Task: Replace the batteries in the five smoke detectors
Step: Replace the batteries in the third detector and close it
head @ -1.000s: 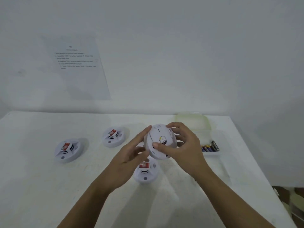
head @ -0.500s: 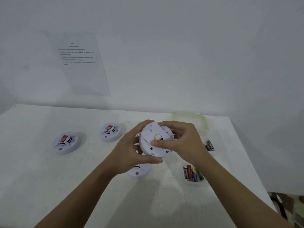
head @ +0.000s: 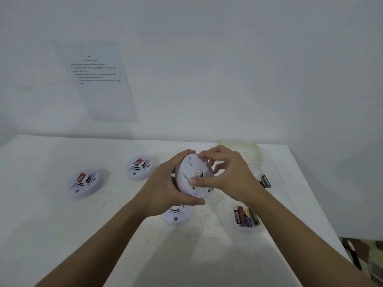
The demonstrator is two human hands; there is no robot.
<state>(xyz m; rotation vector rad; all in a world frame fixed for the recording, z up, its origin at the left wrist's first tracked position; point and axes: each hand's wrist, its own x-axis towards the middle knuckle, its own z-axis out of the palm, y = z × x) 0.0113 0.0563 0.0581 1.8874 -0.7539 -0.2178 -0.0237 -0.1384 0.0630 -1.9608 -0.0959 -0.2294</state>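
A round white smoke detector (head: 191, 175) is held above the table with its flat back turned toward me. My left hand (head: 165, 187) grips its left and lower rim. My right hand (head: 226, 175) pinches it, thumb on the back face and fingers curled over the top edge. Three more white detectors lie face up on the table: one at the left (head: 84, 182), one farther back (head: 139, 166), and one (head: 176, 216) partly hidden under my left hand. A small clear tray (head: 247, 227) holds several coloured batteries (head: 246, 217). Dark batteries (head: 265, 181) lie in another clear container behind my right hand.
The white table (head: 62, 235) meets a white wall at the back, and its right edge (head: 323, 204) drops off near my right arm. A pale green lid (head: 251, 152) lies at the back right. A printed sheet (head: 97, 79) hangs on the wall.
Both hands shifted their hold on the held detector and it turned slightly. My left thumb wrapped under its lower rim. The camera tilted, bringing the small battery tray into view.
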